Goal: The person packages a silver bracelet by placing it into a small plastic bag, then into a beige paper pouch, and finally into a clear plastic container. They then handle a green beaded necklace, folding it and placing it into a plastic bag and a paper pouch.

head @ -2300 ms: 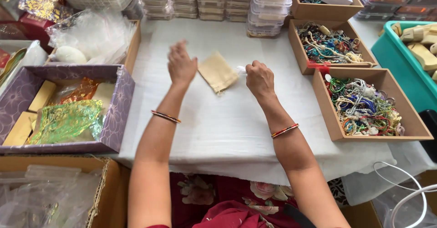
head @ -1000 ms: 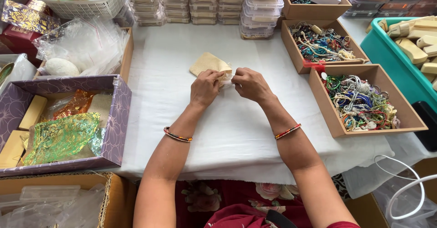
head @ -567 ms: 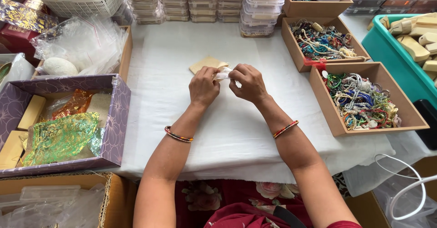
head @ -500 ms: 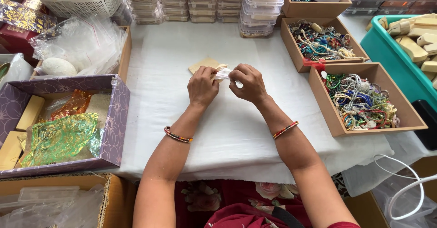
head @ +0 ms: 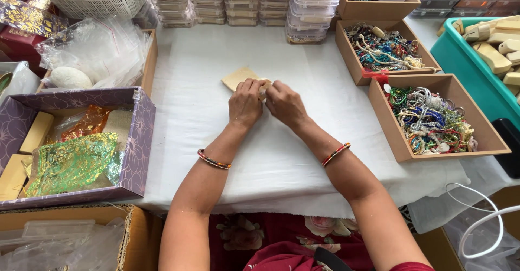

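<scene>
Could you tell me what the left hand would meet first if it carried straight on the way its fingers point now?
The left hand points away from the body. It already touches the tan pouch; past that lies bare white tablecloth, then probably the stacked clear plastic boxes.

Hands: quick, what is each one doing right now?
Left hand: closed on the small beige pouch.
Right hand: closed at the pouch's edge, fingers hidden from view.
</scene>
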